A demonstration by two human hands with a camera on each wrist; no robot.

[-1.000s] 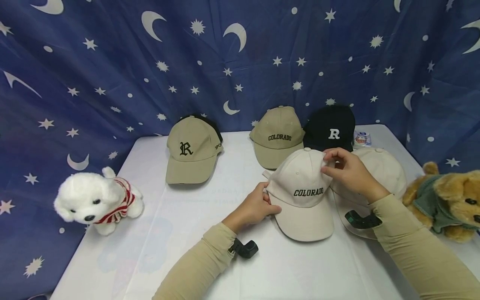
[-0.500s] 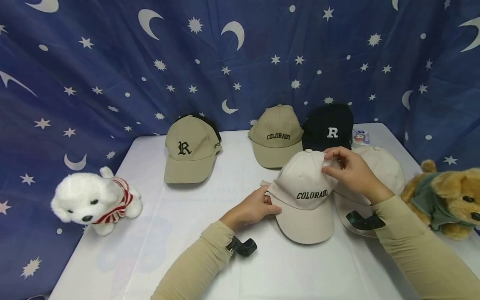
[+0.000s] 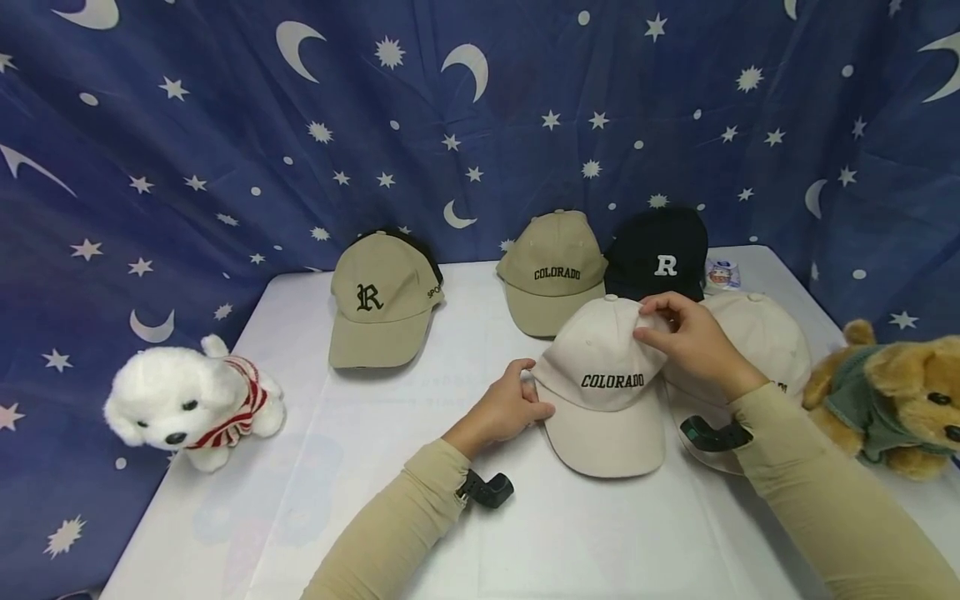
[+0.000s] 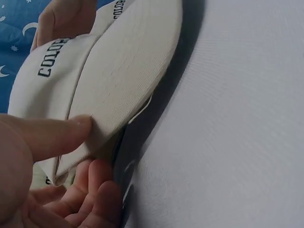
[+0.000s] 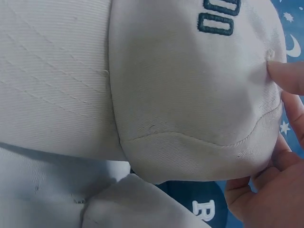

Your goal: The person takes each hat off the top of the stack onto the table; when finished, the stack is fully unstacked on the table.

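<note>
A cream baseball cap [image 3: 606, 437] lettered COLORADO is between my two hands, brim toward me. My left hand [image 3: 502, 412] pinches it at the left side, where brim and crown meet. In the left wrist view, the thumb [image 4: 66, 135] lies on top of the brim and the fingertips [image 4: 102, 173] are beneath it. Higher up, my right hand [image 3: 693, 342] pinches the upper right of the crown. The right wrist view shows its thumb [image 5: 287, 76] on the fabric and the other fingers behind the crown. A second cream cap [image 3: 761, 337] sits to the right, partly covered by my right hand and wrist.
At the back stand a khaki COLORADO cap [image 3: 553, 250], a black cap [image 3: 648, 250] with a white R, and a khaki-and-black cap [image 3: 382, 292]. A white plush dog [image 3: 176, 396] is at left, a brown plush dog [image 3: 892, 400] at right. A small packet [image 3: 722, 273] lies behind.
The held cream cap dips slightly to the right half a second ago, then shifts left and up a little by now. Both hands keep their hold on it; the other caps stay put.
</note>
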